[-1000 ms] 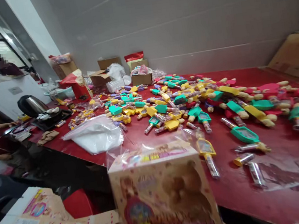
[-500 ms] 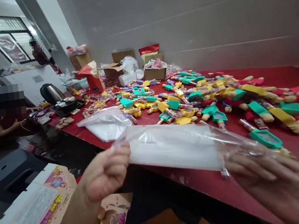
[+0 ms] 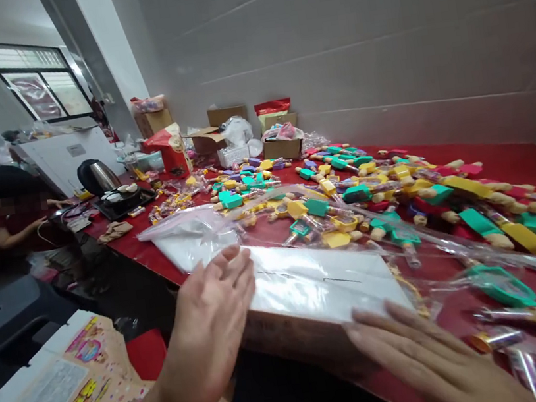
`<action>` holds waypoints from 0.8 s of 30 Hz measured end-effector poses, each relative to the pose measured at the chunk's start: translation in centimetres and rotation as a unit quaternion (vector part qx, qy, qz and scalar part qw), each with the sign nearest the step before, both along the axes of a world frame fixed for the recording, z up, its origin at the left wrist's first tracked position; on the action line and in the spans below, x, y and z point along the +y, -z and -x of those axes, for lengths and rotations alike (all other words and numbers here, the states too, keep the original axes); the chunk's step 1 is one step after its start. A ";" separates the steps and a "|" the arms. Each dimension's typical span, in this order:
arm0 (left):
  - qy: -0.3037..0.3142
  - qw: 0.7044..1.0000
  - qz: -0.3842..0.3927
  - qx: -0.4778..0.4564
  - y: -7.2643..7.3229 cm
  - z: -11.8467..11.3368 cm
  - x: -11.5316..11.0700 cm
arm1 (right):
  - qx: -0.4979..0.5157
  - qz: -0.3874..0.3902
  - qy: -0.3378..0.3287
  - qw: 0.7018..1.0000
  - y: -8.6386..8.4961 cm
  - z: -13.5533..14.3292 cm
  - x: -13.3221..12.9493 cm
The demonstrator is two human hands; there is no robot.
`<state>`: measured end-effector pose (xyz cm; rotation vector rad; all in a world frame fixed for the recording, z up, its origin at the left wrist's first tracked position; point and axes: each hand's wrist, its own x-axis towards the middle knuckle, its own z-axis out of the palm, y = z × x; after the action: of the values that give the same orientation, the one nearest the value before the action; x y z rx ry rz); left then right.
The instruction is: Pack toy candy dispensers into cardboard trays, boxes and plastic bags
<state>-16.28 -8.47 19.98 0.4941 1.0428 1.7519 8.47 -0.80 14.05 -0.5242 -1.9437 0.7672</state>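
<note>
A white cardboard box (image 3: pixel 319 280) with slits in its top lies at the table's front edge, inside a clear plastic bag (image 3: pixel 458 244). The bag's loose film spreads rightward over several toys. My left hand (image 3: pixel 209 316) is at the box's left end, fingers stretched out and resting against the film. Near the front right corner, my right hand (image 3: pixel 423 352) lies with its fingers extended on the bag. Neither hand grips anything. Left of the box is a stack of flat clear bags (image 3: pixel 193 235), partly under the film.
Green, yellow and red plastic toys (image 3: pixel 357 193) cover much of the red table (image 3: pixel 445 149). A kettle (image 3: pixel 99 176) stands on a tray at the left. Printed cartons (image 3: pixel 51 398) lie at lower left. A person (image 3: pixel 14 210) sits beyond the table's left edge.
The bagged box has come down onto the table edge and turned its slitted face up. Both hands have let go of the bag and opened; its film now spreads over the toys.
</note>
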 end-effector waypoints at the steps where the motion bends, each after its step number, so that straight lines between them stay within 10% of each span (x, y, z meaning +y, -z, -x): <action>1: -0.053 0.993 -0.039 0.102 0.5 0.4 0.3 | -0.074 -0.082 0.015 0.994 0.1 0.0 0.3; 6: -0.326 0.821 -0.119 0.452 2.0 3.0 3.2 | -0.244 -0.372 0.116 0.888 -0.5 0.5 1.9; 11: -0.111 0.953 -0.063 0.276 0.8 5.0 5.0 | -0.214 -0.411 -0.002 0.886 -4.0 4.3 2.5; 18: -0.198 0.930 -0.240 0.196 -0.8 5.9 3.8 | -0.114 -0.451 -0.032 0.884 -10.5 13.5 2.1; 24: 0.034 0.941 -0.100 0.322 -1.7 7.5 4.4 | -0.106 -0.476 -0.007 0.873 -11.3 16.6 3.0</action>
<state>-23.76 -4.07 21.66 1.2788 1.2706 1.6731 -8.11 2.17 25.31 0.0269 -2.2337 -0.3100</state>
